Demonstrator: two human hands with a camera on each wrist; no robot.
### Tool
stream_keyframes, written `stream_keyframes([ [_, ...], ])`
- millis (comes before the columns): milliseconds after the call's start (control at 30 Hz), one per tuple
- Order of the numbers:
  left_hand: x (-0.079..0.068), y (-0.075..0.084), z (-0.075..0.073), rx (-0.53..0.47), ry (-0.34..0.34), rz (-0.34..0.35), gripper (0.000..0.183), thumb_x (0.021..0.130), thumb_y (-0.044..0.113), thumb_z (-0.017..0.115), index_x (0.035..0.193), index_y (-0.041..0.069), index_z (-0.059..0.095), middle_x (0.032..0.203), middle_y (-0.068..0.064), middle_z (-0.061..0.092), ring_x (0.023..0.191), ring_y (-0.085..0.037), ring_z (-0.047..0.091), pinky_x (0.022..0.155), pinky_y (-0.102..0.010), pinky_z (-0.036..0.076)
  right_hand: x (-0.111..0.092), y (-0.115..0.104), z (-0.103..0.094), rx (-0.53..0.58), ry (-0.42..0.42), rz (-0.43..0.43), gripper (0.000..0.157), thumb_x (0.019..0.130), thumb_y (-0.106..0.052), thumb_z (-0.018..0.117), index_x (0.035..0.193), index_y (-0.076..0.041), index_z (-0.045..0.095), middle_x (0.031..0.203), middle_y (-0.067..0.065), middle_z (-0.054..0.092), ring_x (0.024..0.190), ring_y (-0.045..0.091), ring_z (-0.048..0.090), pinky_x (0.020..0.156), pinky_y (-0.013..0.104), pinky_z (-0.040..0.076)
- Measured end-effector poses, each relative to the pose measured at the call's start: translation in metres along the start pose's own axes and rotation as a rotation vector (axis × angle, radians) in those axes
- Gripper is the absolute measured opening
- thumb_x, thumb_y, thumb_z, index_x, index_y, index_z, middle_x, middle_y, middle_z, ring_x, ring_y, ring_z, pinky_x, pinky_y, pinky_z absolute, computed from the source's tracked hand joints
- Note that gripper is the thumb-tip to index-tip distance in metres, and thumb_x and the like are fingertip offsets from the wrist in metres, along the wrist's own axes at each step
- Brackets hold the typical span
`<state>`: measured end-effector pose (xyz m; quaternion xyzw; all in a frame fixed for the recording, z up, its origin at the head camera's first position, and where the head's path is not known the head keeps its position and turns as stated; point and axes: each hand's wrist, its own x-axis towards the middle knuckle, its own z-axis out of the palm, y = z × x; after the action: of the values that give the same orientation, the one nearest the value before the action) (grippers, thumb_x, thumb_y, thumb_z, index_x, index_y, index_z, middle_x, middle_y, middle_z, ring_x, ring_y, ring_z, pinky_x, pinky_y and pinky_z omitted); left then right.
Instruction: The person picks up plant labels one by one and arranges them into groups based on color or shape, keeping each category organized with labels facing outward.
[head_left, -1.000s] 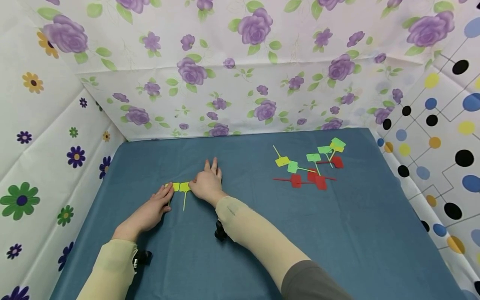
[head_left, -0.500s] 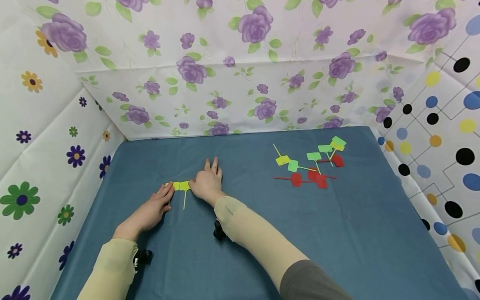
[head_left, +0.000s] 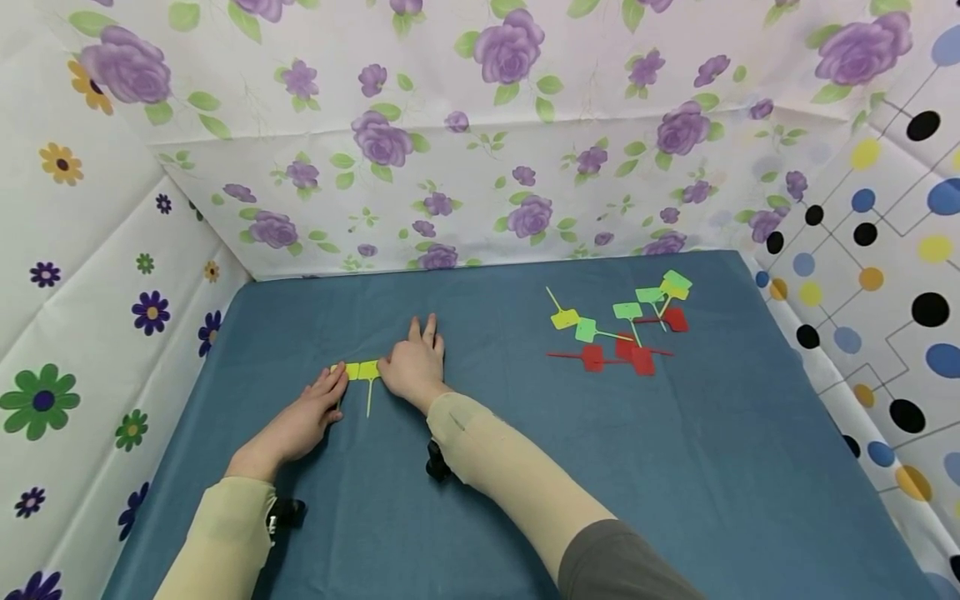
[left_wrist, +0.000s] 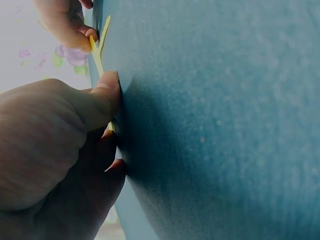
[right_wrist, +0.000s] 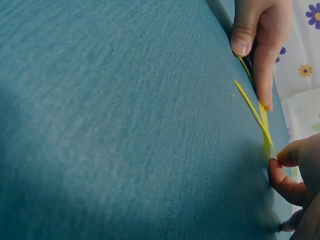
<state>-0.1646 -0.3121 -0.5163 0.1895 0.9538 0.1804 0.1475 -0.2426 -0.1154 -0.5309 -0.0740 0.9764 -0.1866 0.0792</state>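
Two yellow plant labels lie side by side on the blue cloth, heads edge to edge and stems toward the person. My left hand [head_left: 296, 421] presses the left yellow label [head_left: 352, 372] with straight fingers, its thumb down by the stem. At the far edge of the right yellow label [head_left: 368, 371], my right hand [head_left: 415, 367] pinches the head's side between thumb and index finger, with other fingers stretched forward. In the right wrist view the pinched label [right_wrist: 266, 131] appears edge-on. The left hand's fingers cover part of the left label.
To the right lie loose labels in a scattered group: green labels [head_left: 627, 312], red labels [head_left: 642, 361] and a yellow label [head_left: 565, 318], some overlapping. Flower-printed cloth [head_left: 480, 192] stands behind the table, with a dotted cloth [head_left: 900, 358] on the right.
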Motion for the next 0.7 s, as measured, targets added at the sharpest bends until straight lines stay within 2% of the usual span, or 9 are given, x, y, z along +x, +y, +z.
stream_keyframes([
  [267,-0.0006,0.0,-0.0006,-0.007,-0.006,0.002,0.065,0.101,0.007,0.056,0.156,-0.004,0.023,0.164,-0.021,0.01,0.149,-0.045,0.008,0.116,-0.065,0.015,-0.0017,0.0009,-0.0008,-0.011,0.007,-0.007,0.046,0.102,-0.049,0.047,0.088,-0.021,0.081,0.163,0.012,0.023,0.152,0.038,-0.003,0.121,0.052,0.016],
  [533,0.0007,-0.0005,0.0,-0.005,-0.003,0.0,0.065,0.101,0.008,0.056,0.156,-0.004,0.023,0.164,-0.021,0.01,0.149,-0.044,0.008,0.116,-0.065,0.015,-0.0027,0.003,-0.003,-0.022,0.007,-0.005,0.044,0.101,-0.05,0.048,0.092,-0.023,0.081,0.163,0.011,0.025,0.152,0.038,-0.003,0.121,0.051,0.017],
  [700,0.0012,-0.0009,0.0006,-0.012,-0.001,0.0,0.066,0.101,0.008,0.057,0.156,-0.004,0.023,0.164,-0.021,0.01,0.149,-0.044,0.008,0.116,-0.064,0.015,-0.0028,0.0051,-0.0043,-0.025,0.008,-0.012,0.045,0.101,-0.05,0.047,0.089,-0.023,0.081,0.162,0.011,0.026,0.152,0.038,-0.002,0.121,0.051,0.018],
])
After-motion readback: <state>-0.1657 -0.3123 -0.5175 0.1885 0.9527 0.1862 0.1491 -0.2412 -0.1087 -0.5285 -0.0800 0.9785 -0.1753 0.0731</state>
